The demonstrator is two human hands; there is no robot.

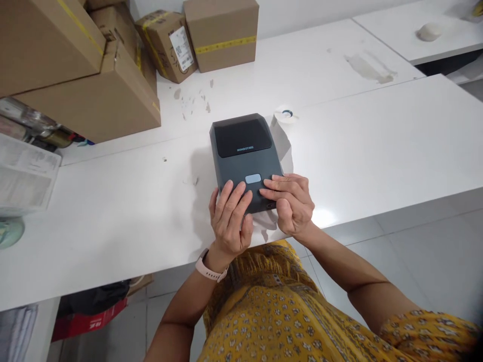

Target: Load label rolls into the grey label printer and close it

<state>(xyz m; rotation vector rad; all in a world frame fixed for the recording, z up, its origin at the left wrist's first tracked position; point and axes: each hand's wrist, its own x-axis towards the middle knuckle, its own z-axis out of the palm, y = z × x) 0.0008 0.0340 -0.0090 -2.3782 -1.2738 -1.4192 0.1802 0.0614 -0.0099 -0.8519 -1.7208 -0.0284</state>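
Note:
A dark grey label printer [245,165] with a glossy black window and a light blue button stands on the white table, near its front edge. My left hand [230,216] rests on the printer's near left part, fingers stretched out and slightly apart. On the near right part lie the fingertips of my right hand [290,201], its fingers extended toward the button. Neither hand is wrapped around the printer. Just behind the printer's right side sits a small white label roll [286,114] with a dark core.
Brown cardboard boxes [222,37] with yellow tape stand at the back left. A white package [30,171] and a greenish round object [10,233] are at the left edge. A whitish round object [429,32] lies far right. The table's front edge [377,219] runs close to my body.

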